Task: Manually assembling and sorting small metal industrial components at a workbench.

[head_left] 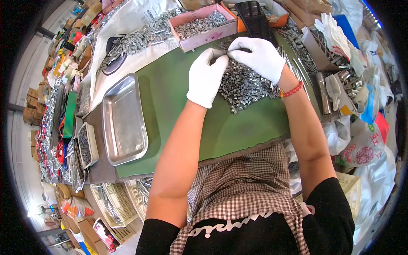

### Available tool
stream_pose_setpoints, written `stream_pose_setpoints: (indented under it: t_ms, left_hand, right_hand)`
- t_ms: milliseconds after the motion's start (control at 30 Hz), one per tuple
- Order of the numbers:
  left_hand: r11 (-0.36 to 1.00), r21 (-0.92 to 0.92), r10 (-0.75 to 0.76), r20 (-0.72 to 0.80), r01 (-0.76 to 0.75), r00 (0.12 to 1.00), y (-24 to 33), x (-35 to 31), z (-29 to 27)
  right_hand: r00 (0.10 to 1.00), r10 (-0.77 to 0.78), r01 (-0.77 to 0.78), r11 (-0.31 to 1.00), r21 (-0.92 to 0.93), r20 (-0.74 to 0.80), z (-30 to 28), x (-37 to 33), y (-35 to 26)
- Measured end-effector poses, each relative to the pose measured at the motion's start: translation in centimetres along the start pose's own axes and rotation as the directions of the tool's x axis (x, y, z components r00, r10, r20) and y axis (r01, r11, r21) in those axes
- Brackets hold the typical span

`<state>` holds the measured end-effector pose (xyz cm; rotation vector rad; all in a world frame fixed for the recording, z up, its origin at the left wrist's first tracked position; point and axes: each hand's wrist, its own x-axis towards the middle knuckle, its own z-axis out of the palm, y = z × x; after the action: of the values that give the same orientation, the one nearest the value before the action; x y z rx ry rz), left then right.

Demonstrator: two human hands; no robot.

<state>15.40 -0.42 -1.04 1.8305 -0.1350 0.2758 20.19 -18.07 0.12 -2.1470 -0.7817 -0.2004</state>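
Observation:
White gloves cover both hands, which meet at the far edge of a pile of small metal fittings (244, 91) on a green mat (170, 123). My left hand (206, 78) has thumb and fingers pinched together. Fingertip to fingertip with it, my right hand (260, 59) is bent in a pinch, its wrist over the pile's right side. Whatever lies between the fingertips is too small and hidden to make out. Just beyond the hands stands a pink box (208, 41) holding more small metal parts.
Left on the mat lies a shallow steel tray (143, 123), beside a small white bin (94, 142) of dark parts. Metal tubes heap on white sheeting (100, 63) at the far left. A black tray (253, 19) leans behind my right hand; thin rods (297, 70) lie to its right.

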Motion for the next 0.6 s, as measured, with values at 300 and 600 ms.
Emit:
stream_pose_setpoints:
  t_ms: [300, 600]
  left_hand:
    - [0.990, -0.105, -0.093, 0.010, 0.094, 0.996, -0.8, 0.2, -0.3]
    - [0.914, 0.351, 0.211, 0.009, -0.201, 0.977, -0.9, 0.1, 0.0]
  right_hand:
    - [0.992, 0.041, -0.040, 0.999, -0.009, 0.121, -1.6, -0.1, 0.7]
    - [0.960, 0.177, -0.098, 0.939, -0.330, 0.216, -1.4, -0.3, 1.0]
